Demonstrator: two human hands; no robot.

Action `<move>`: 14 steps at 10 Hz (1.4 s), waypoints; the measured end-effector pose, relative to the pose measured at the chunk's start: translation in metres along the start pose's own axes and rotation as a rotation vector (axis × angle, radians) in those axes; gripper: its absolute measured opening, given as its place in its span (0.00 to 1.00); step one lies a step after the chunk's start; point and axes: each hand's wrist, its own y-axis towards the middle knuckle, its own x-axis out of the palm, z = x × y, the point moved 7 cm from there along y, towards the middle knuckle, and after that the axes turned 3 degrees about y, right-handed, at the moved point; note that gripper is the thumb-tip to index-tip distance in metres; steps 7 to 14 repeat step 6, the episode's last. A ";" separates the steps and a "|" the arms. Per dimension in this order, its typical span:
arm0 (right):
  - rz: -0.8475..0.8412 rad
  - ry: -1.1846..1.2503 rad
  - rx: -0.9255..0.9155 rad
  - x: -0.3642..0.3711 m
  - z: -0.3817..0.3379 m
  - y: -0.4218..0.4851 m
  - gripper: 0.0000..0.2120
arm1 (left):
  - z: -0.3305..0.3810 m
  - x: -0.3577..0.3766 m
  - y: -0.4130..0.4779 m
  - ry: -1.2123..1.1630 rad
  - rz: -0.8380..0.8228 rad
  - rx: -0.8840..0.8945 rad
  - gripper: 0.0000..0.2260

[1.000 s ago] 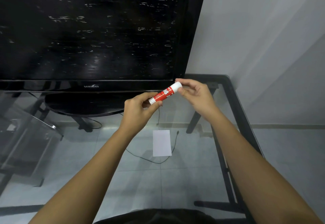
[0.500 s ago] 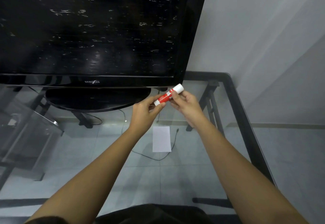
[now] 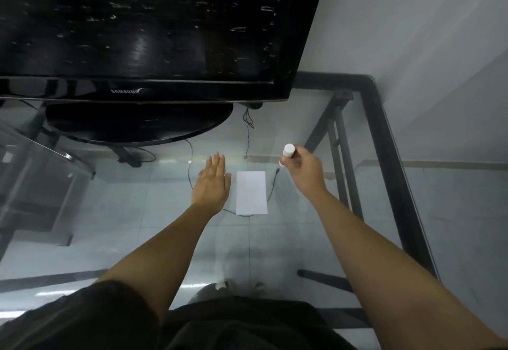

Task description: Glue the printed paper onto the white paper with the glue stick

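A white sheet of paper (image 3: 251, 193) lies flat on the glass table between my hands; faint print shows through it. My right hand (image 3: 301, 169) is closed around the glue stick (image 3: 287, 151), whose white end points up and away, just right of the paper's far corner. My left hand (image 3: 213, 182) is flat with fingers stretched out, palm down, right beside the paper's left edge. Whether it rests on the glass I cannot tell. No second sheet is visible.
A large black television (image 3: 143, 28) on an oval stand (image 3: 137, 124) fills the back left. The glass table (image 3: 275, 239) has a black metal frame (image 3: 384, 143) along its right edge, next to a grey wall. Thin cables (image 3: 248, 124) run behind the paper.
My left hand let go of the glue stick and dropped flat beside the paper. My right hand kept the stick and swung out to the right. The view tilted downward.
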 end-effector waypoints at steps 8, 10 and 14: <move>-0.128 -0.018 0.043 0.002 0.010 -0.001 0.32 | -0.009 0.013 0.002 0.081 -0.047 0.009 0.25; -0.128 -0.018 0.043 0.002 0.010 -0.001 0.32 | -0.009 0.013 0.002 0.081 -0.047 0.009 0.25; -0.128 -0.018 0.043 0.002 0.010 -0.001 0.32 | -0.009 0.013 0.002 0.081 -0.047 0.009 0.25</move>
